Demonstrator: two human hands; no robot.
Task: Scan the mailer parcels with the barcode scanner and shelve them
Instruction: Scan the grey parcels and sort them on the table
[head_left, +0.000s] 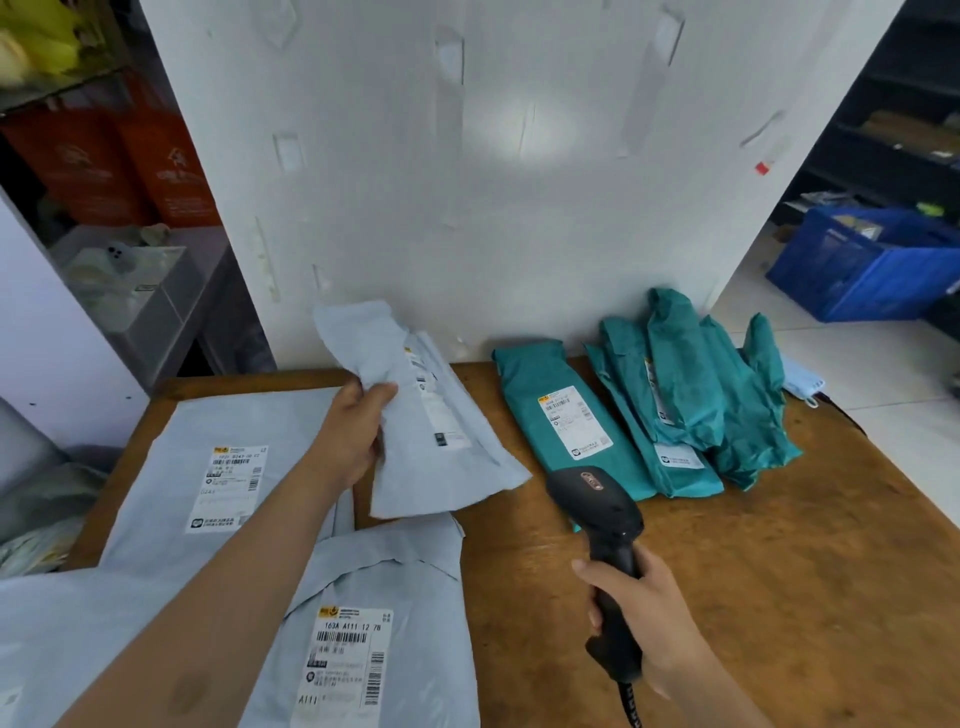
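Two limbs in view, both bare. Left hand (353, 436) and left forearm (208, 597): uncovered from fingertips to the lower frame edge. The forearm is slim, with one faint oval mark (188, 691) on its upper surface close to that edge. Right hand (649, 618) and right forearm (727, 701): likewise uncovered, wrist narrow. Nails too small to assess. Clothing higher up lies out of frame.

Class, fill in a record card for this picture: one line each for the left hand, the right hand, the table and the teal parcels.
Left hand: holds a crumpled grey mailer by its left edge
Right hand: grips the black barcode scanner by its handle
Table: wooden; two flat grey mailers lie on it, labels up
Teal parcels: grouped at the table's far right, against the white panel
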